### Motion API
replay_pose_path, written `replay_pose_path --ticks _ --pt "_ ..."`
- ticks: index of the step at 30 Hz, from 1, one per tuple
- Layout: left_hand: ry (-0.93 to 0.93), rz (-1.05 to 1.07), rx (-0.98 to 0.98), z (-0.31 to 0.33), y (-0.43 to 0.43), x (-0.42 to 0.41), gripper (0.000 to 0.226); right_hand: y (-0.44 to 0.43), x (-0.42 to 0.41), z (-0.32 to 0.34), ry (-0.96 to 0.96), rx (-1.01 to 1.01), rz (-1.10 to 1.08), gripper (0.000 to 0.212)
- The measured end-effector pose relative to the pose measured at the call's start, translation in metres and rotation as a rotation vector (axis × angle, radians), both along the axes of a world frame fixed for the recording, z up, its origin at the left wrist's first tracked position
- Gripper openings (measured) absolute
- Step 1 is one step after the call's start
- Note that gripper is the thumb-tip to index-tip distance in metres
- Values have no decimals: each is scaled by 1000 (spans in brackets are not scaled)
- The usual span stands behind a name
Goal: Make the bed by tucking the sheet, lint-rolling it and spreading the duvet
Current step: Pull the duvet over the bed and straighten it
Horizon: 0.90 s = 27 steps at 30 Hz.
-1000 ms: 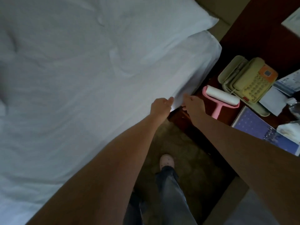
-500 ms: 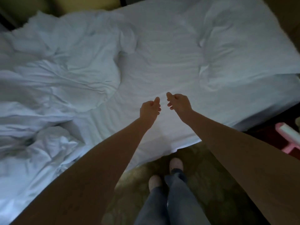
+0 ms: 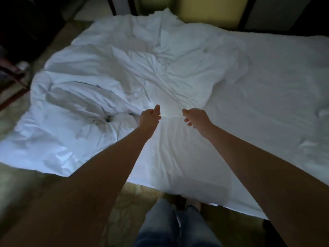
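Bed seen from the head camera, with hazards noted from left to right. The crumpled duvet (image 3: 110,90) lies heaped on the left half of the mattress, its near-left part spilling over the bed's edge toward the carpet. A pull taken from this side could slide that part to the floor, and a grasp on one fold of the heap would probably leave it twisted rather than spread. The left hand (image 3: 149,117) hovers at the duvet's right margin, curled into a loose fist with the thumb raised and holding nothing. Just beside it, apart, the right hand (image 3: 196,117) has its fingers half curled and is also empty. The sheet (image 3: 267,104) lies flat on the right. No lint roller is in view, so spreading the duvet now would likely cover an unrolled sheet, and dragging cloth across it could loosen the tuck. Compared with half a second ago, the hands, then almost touching, stand apart. The view has swung left, so the pillow and the pink roller are gone from sight.
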State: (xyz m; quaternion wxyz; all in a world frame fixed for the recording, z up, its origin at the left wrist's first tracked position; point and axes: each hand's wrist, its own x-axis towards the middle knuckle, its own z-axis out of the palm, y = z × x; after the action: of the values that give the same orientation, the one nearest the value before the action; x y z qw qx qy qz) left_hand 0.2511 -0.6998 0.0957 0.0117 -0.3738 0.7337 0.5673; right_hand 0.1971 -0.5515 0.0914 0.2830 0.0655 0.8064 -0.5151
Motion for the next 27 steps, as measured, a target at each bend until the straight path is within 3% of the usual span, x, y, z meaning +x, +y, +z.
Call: replay_pose_path --ticks 6,10,15,18,21,24,27 --pt "-134 320 -288 -10 -105 37 41 -107 17 -17 -66 -32 243 18" --pt "-229 528 -391 -9 -182 43 54 -178 17 -22 -70 9 365 32" --pt "-248 681 -532 -9 -260 35 76 -269 6 -17 -43 31 407 33" --pt "-302 742 -502 -10 -293 31 99 -315 4 -12 -22 11 445 31" --pt "-426 800 -302 -20 -323 36 113 -352 6 -12 -17 20 447 36" --pt "-381 694 -168 -31 -335 47 87 -373 8 -11 -15 12 455 38" --pt "-249 650 -203 -27 -327 45 57 -378 10 -10 -21 -29 486 43"
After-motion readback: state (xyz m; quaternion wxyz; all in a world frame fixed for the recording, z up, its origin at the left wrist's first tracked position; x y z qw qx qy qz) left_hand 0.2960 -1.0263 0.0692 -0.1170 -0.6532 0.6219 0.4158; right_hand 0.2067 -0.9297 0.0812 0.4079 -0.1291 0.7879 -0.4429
